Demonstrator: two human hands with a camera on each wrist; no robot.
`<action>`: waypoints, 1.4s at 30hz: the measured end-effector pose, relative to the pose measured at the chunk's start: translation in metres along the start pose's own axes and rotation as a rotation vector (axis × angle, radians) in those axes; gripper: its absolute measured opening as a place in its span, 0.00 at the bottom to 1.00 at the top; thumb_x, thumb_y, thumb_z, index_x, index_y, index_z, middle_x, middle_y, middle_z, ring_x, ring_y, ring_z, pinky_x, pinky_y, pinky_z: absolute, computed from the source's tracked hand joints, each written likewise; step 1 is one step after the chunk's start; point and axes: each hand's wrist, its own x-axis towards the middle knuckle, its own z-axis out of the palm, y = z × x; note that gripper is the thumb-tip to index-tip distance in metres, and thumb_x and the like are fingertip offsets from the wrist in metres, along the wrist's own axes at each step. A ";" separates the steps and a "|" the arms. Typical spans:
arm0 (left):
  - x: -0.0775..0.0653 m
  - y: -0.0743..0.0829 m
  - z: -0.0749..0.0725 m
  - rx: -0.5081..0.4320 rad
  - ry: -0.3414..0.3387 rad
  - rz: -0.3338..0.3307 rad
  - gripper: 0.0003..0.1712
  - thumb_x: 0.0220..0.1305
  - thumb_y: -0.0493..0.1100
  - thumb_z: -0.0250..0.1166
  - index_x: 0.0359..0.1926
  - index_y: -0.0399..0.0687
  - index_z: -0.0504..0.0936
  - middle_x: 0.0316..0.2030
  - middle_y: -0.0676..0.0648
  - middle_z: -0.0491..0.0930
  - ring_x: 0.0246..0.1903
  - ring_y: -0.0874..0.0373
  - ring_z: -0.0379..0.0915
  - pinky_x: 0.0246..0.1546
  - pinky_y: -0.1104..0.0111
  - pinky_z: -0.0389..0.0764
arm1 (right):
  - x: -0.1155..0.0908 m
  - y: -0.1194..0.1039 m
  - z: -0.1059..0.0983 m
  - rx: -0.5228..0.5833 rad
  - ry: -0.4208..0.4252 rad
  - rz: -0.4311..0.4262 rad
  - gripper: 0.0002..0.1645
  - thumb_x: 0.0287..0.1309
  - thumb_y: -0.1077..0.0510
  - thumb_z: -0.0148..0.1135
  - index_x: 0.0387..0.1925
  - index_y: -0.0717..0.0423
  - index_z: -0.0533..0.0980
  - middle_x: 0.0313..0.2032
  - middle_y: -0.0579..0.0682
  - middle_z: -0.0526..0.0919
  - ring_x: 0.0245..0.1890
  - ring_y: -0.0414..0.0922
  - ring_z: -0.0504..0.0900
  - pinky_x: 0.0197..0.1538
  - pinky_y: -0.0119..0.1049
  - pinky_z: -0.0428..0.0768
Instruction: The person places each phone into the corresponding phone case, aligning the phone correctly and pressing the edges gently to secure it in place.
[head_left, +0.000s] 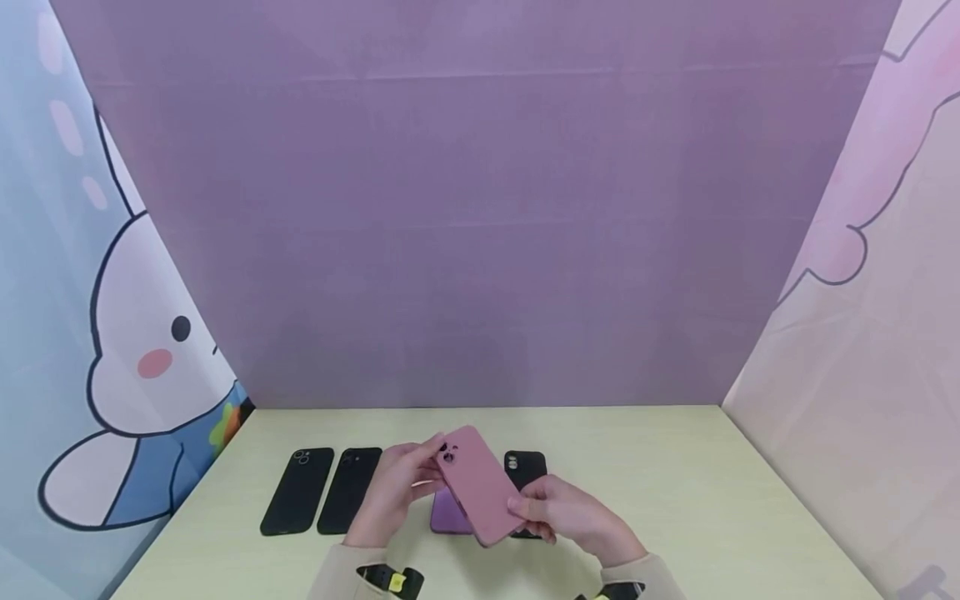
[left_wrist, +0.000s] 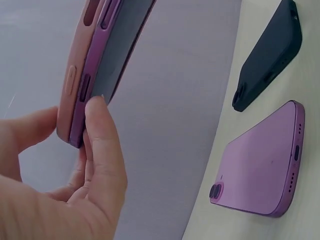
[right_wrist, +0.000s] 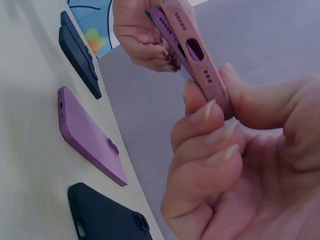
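My left hand (head_left: pixel 396 485) and right hand (head_left: pixel 576 510) hold up a pink phone case (head_left: pixel 480 487) with a purple phone (left_wrist: pixel 95 55) in it, tilted above the table. In the left wrist view, left thumb and fingers pinch the pair's edge, the phone's dark screen facing away from the case. My right thumb and curled fingers grip a bottom corner of the case in the right wrist view. There the phone's purple edge stands partly out of the case, with a gap along the port side. Below lies a second purple phone (right_wrist: pixel 90 135), back up.
On the pale table (head_left: pixel 675 475), two black phone cases (head_left: pixel 297 492) lie side by side at the left. Another black phone case (head_left: pixel 525 467) lies behind my right hand. A purple backdrop (head_left: pixel 480 250) rises at the table's rear, with printed cloths on both sides.
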 end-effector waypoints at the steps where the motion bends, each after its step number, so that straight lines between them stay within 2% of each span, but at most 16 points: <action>1: 0.000 0.000 0.000 0.003 0.006 0.001 0.23 0.67 0.53 0.70 0.42 0.33 0.83 0.27 0.47 0.84 0.27 0.57 0.81 0.34 0.65 0.86 | 0.000 0.000 0.000 0.002 -0.002 0.002 0.18 0.71 0.54 0.60 0.26 0.61 0.78 0.19 0.45 0.73 0.18 0.39 0.65 0.22 0.29 0.66; 7: 0.000 0.000 0.000 -0.002 -0.001 0.007 0.21 0.68 0.48 0.68 0.44 0.30 0.83 0.28 0.45 0.85 0.27 0.57 0.83 0.34 0.65 0.87 | 0.001 -0.001 -0.004 0.064 0.038 0.049 0.20 0.69 0.48 0.62 0.27 0.59 0.80 0.20 0.45 0.74 0.18 0.39 0.66 0.23 0.31 0.68; 13: 0.002 0.000 -0.001 0.007 -0.012 0.035 0.20 0.73 0.45 0.62 0.48 0.28 0.83 0.30 0.44 0.86 0.29 0.56 0.85 0.36 0.65 0.87 | 0.005 -0.001 -0.008 0.107 0.150 0.094 0.26 0.68 0.39 0.62 0.24 0.55 0.77 0.20 0.45 0.73 0.18 0.38 0.66 0.24 0.31 0.70; 19: 0.001 -0.001 0.001 -0.031 0.004 0.057 0.19 0.75 0.42 0.60 0.51 0.26 0.81 0.30 0.43 0.85 0.29 0.56 0.84 0.36 0.67 0.87 | 0.008 0.000 -0.008 0.159 0.234 0.106 0.27 0.69 0.38 0.60 0.25 0.55 0.76 0.20 0.45 0.72 0.19 0.39 0.68 0.24 0.29 0.71; 23: 0.000 -0.001 0.003 -0.067 0.022 0.067 0.18 0.75 0.40 0.59 0.52 0.26 0.80 0.31 0.43 0.85 0.29 0.56 0.83 0.36 0.67 0.86 | 0.008 -0.001 -0.009 0.177 0.229 0.101 0.28 0.69 0.37 0.60 0.27 0.57 0.77 0.21 0.45 0.73 0.21 0.39 0.68 0.25 0.30 0.71; 30: 0.000 -0.002 0.004 -0.077 0.027 0.072 0.19 0.75 0.40 0.57 0.54 0.26 0.78 0.33 0.43 0.85 0.31 0.56 0.84 0.39 0.66 0.86 | 0.007 -0.001 -0.006 0.204 0.149 0.100 0.27 0.70 0.38 0.59 0.31 0.58 0.80 0.23 0.46 0.76 0.20 0.38 0.69 0.26 0.29 0.71; 35: -0.001 -0.002 0.005 -0.061 -0.007 0.051 0.20 0.75 0.42 0.55 0.54 0.27 0.78 0.35 0.44 0.85 0.33 0.55 0.84 0.42 0.65 0.86 | 0.008 -0.003 -0.003 0.202 0.135 0.105 0.26 0.72 0.39 0.57 0.30 0.57 0.77 0.23 0.46 0.76 0.20 0.38 0.69 0.26 0.30 0.71; 42: -0.004 0.001 0.004 -0.040 -0.082 0.021 0.22 0.75 0.45 0.51 0.55 0.30 0.76 0.41 0.42 0.79 0.36 0.53 0.82 0.43 0.61 0.86 | 0.004 -0.005 -0.006 0.187 0.133 0.095 0.24 0.73 0.42 0.56 0.33 0.58 0.77 0.24 0.47 0.75 0.22 0.40 0.69 0.26 0.30 0.71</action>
